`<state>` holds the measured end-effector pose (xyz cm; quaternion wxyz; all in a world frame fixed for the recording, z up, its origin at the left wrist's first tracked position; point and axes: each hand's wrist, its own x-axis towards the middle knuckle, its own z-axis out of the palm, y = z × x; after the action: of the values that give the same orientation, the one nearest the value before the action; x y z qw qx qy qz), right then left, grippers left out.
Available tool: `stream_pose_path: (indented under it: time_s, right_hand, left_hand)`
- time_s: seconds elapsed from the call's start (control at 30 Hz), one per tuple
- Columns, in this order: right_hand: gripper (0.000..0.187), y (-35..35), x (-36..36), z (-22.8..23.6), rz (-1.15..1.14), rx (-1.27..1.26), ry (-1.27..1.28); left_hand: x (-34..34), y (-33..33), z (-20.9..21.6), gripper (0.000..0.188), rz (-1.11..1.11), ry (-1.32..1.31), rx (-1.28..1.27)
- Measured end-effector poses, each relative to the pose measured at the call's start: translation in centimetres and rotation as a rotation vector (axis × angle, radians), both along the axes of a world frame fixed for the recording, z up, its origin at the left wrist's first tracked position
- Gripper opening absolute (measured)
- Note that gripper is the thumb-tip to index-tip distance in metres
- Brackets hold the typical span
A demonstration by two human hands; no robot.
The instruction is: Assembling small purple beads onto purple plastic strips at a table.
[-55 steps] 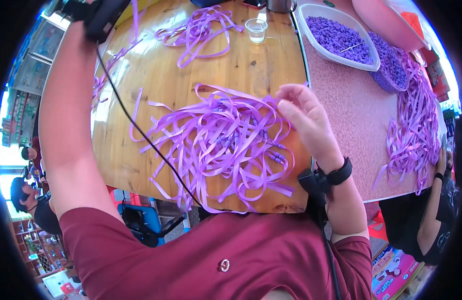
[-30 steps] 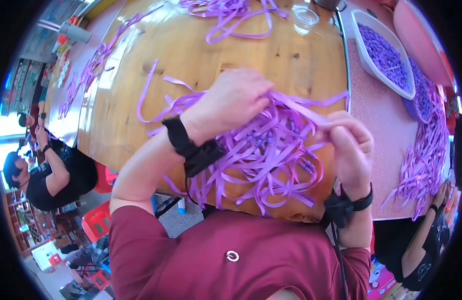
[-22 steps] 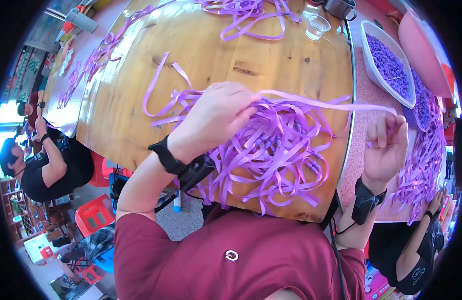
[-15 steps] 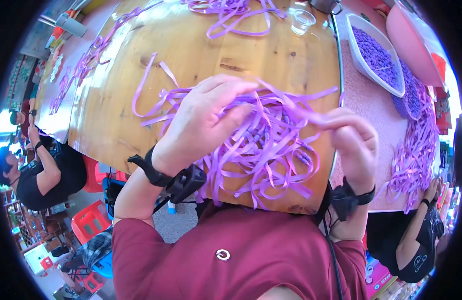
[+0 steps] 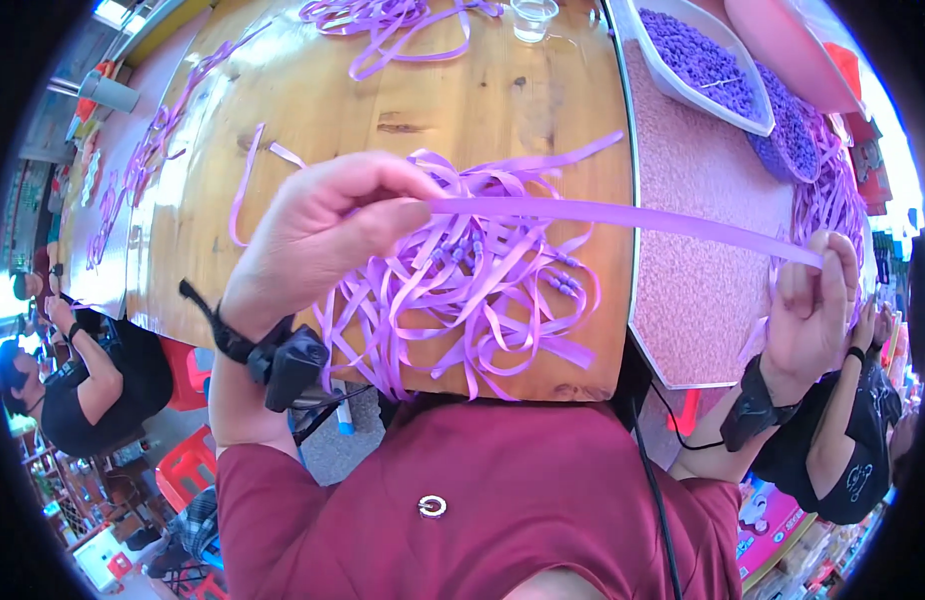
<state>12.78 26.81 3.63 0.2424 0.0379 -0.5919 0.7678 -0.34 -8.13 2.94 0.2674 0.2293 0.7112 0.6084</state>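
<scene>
A single purple ribbon strip [image 5: 623, 214] is stretched taut between my two hands above the wooden table [image 5: 463, 90]. My left hand [image 5: 323, 235] pinches one end between thumb and fingers over a loose pile of purple ribbons [image 5: 463, 290] with small purple beads on some strands. My right hand [image 5: 813, 315] pinches the other end out past the table's right edge, over a pink speckled surface [image 5: 698, 250]. Both wrists wear dark straps.
White trays of purple beads [image 5: 698, 50] sit at the far right, with more ribbon heaps [image 5: 833, 190] beside them. Another ribbon tangle [image 5: 383, 25] and a clear cup [image 5: 533, 18] lie at the far end. Other people sit at the left [image 5: 78, 380] and lower right [image 5: 843, 440].
My hands have drawn apart: the right hand moved out to the right, pulling one ribbon strip straight out of the pile, while the left hand holds its other end.
</scene>
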Motion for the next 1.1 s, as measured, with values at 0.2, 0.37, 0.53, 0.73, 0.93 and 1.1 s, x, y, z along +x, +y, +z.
stream_pose_path:
  time_s: [0.2, 0.37, 0.53, 0.73, 0.93, 1.1]
  right_hand:
    - [0.02, 2.6, 1.8, -0.4, -0.141, -0.098, 0.074]
    - [0.024, 3.9, 1.7, -1.9, -0.93, 0.675, -0.219]
    - [0.034, -6.4, -0.9, -0.2, -0.269, 0.828, -0.298]
    - [0.023, -12.3, -2.8, 0.5, 0.539, 0.289, -0.372]
    - [0.014, -7.9, -1.9, 0.5, 0.243, 0.071, -0.44]
    - [0.018, -6.6, -3.0, 0.0, 0.048, 0.077, -0.338]
  left_hand:
    - [0.9, -2.6, 1.8, 0.015, 0.043, 0.138, -0.102]
    - [1.6, -2.3, 2.1, 0.01, 0.094, 0.146, -0.13]
    - [2.3, 2.1, 3.2, 0.009, -0.203, 0.337, -0.121]
    - [1.9, 3.9, 3.2, 0.009, -0.248, 0.424, -0.038]
    - [0.5, -1.3, 1.5, 0.01, 0.055, 0.082, -0.064]
    - [-2.7, -1.0, 1.7, 0.012, 0.201, 0.153, -0.228]
